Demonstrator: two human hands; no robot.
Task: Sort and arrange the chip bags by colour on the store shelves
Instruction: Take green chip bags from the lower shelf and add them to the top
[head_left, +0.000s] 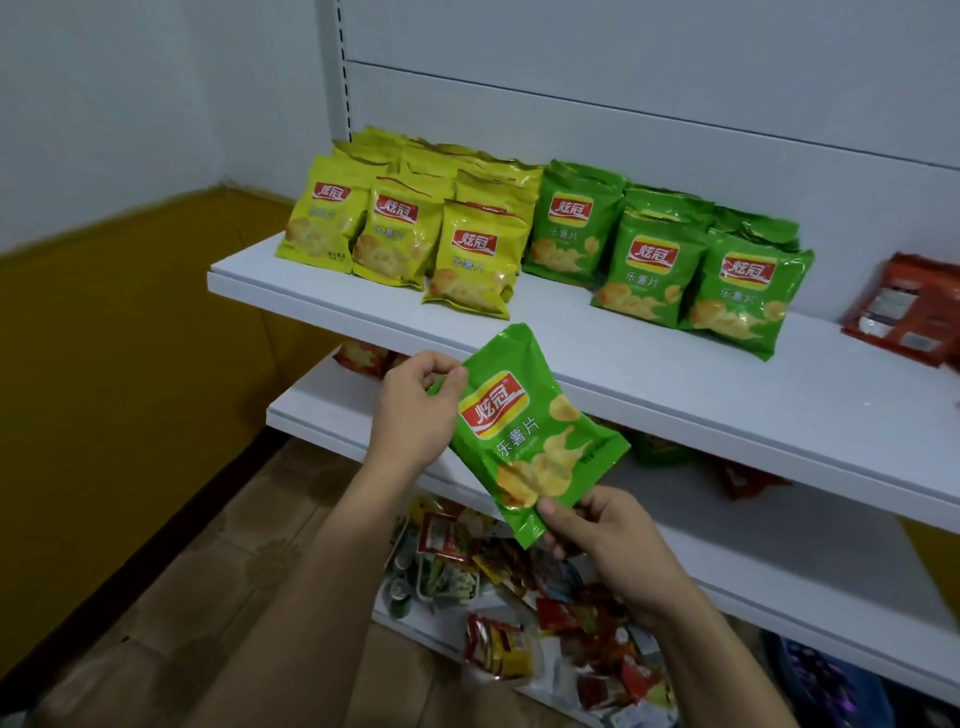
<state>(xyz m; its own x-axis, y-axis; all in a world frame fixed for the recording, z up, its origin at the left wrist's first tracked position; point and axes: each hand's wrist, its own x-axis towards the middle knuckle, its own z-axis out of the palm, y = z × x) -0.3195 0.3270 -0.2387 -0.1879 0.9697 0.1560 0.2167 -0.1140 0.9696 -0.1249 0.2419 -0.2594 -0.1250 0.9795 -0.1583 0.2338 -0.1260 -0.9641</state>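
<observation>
Placement seems to be the step in hand. The glossy green foil chip bag (530, 431) is tilted, near the front of the white top shelf (597, 338) and not yet on it. The left hand (415, 410) pinches its upper corner and the right hand (602, 535) pinches its lower crimped edge. Next it probably must go far and right, upright beside the standing green bags (665, 260) and apart from the yellow bags (400, 228) at left. The puffed, slippery film may tip over.

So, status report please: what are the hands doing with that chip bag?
Left hand pinches green chip bag at top, right hand at bottom corner. Bag tilted before upper shelf, not yet placed. Bare shelf before shelved green bags.
</observation>
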